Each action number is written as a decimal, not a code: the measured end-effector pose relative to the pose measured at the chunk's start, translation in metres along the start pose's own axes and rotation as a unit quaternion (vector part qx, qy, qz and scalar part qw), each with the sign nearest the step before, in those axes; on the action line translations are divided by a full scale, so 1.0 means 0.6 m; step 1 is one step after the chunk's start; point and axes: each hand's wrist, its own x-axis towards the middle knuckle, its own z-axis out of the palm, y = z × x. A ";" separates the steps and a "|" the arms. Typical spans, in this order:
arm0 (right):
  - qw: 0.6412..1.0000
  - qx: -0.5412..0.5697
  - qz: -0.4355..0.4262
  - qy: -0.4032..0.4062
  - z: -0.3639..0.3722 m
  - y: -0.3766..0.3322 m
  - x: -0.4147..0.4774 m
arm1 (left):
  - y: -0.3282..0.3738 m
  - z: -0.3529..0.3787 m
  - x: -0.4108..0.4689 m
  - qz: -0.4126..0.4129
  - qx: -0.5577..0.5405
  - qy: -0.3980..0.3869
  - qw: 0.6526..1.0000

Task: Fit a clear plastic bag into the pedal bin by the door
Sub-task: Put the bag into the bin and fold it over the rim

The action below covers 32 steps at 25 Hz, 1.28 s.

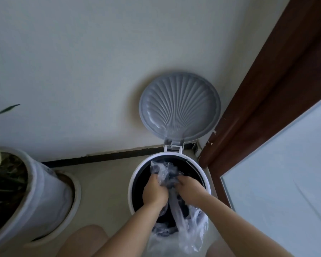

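The pedal bin (135,178) stands below me against the wall, round with a white rim and a dark inside. Its grey shell-ribbed lid (180,106) is up and leans on the wall. A crumpled clear plastic bag (185,225) hangs over the bin's near edge and bunches up inside the opening. My left hand (154,191) is closed on the bag over the left half of the opening. My right hand (188,188) grips the same bunch just beside it, and the two hands almost touch.
A brown wooden door frame (267,101) runs up the right side, with a pale door panel (285,182) beside it. A large white plant pot (41,197) on a saucer stands at the left. My knees show at the bottom edge.
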 end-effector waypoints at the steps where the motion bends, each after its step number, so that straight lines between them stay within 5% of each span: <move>1: 0.999 -0.012 -0.023 0.042 -0.014 0.003 -0.012 | 0.001 0.011 0.002 -0.011 0.003 -0.016 1.000; 5: 0.968 0.028 -0.110 0.225 -0.057 0.025 -0.045 | 0.010 0.012 0.008 -0.002 0.021 -0.009 1.000; 9: 0.937 0.139 -0.072 0.312 -0.077 0.066 -0.028 | 0.023 -0.031 -0.006 0.053 -0.084 0.088 0.991; 17: 0.894 0.354 0.064 0.268 -0.086 0.089 0.018 | -0.009 -0.123 0.059 0.073 -0.057 0.227 0.970; 26: 0.861 0.438 0.170 0.195 -0.111 0.101 0.066 | -0.032 -0.113 0.166 0.003 -0.105 0.139 0.985; 32: 0.854 0.453 0.238 0.093 -0.088 0.129 0.051 | -0.061 -0.114 0.179 -0.056 -0.014 0.088 0.994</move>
